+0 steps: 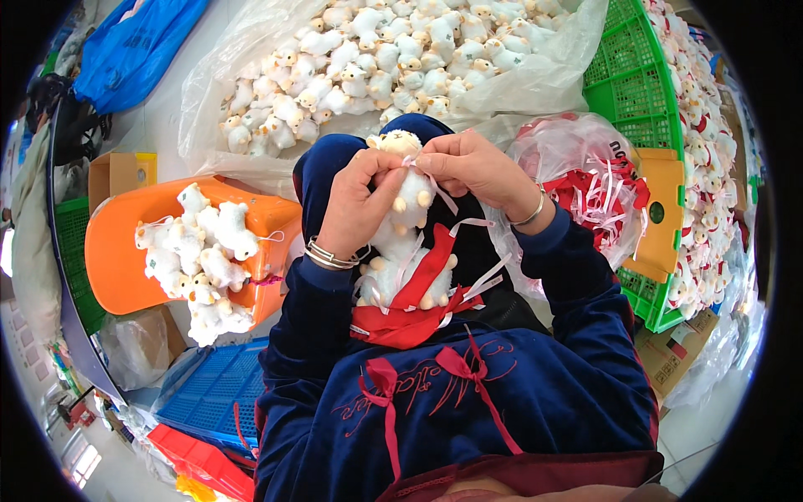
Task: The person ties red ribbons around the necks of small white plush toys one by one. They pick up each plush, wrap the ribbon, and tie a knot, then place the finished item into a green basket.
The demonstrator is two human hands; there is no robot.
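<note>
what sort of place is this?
Looks like a soft-toy workshop or packing area: a heap of white plush toys on clear plastic sheeting, a bag's worth of red strips with pale ribbons, and a green crate.

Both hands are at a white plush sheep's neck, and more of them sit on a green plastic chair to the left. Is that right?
Not quite: the head view shows the plastic chair is orange, not green. The rest holds: the left hand and right hand are at the neck of the white plush sheep.
</note>
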